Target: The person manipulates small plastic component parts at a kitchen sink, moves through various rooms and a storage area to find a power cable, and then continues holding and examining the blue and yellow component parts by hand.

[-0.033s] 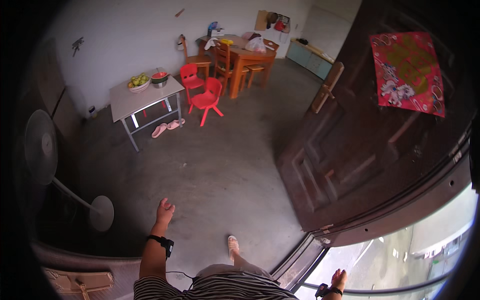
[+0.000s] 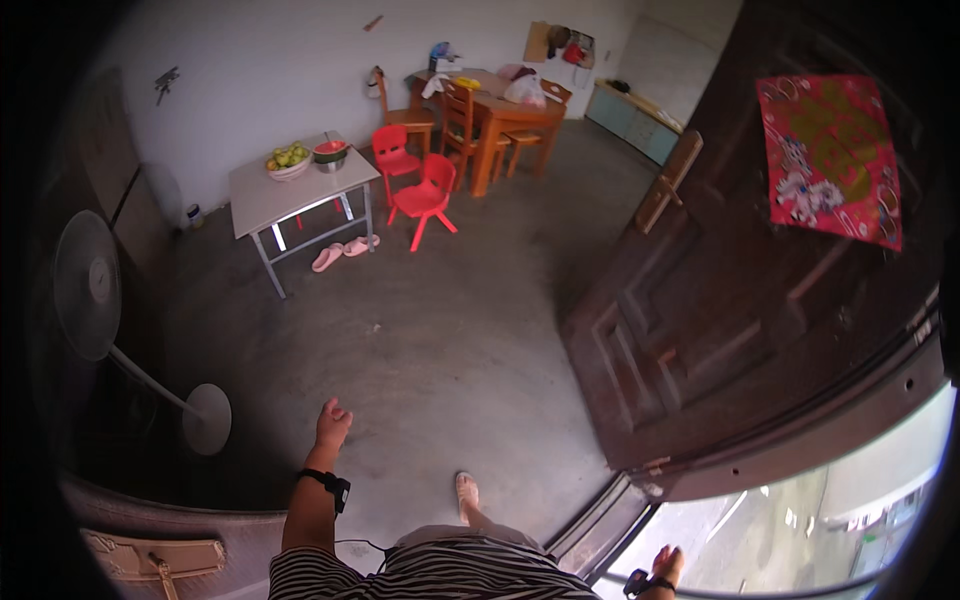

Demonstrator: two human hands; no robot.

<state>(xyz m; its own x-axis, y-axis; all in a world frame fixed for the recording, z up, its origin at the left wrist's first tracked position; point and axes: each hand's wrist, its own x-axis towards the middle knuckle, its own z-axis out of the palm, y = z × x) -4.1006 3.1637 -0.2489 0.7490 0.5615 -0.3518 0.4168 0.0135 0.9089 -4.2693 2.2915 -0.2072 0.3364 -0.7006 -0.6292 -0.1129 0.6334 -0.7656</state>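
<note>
My left hand [image 2: 333, 424] hangs out in front of me over the grey floor, its fingers loosely bent and apart with nothing visible in them. A black band with a small box [image 2: 330, 487] circles that wrist. Low at the right, near the door sill, my right hand [image 2: 668, 566] is held out from my side. Its fingers are half curled, and I see no object there. A similar black wrist device [image 2: 643, 584] is on that arm. Neither hand touches anything.
A dark wooden door [image 2: 690, 330] stands ajar on the right; another door leaf's handle plate [image 2: 160, 557] is lower left. A standing fan [image 2: 97, 283] is at left. Ahead are a small table [image 2: 300, 190] with fruit, pink slippers [image 2: 328, 258], red chairs [image 2: 425, 198] and a wooden table [image 2: 490, 112].
The room has shifted slightly to the right in view. My right hand sits slightly farther left and lower; the left hand's fingers look a little more curled.
</note>
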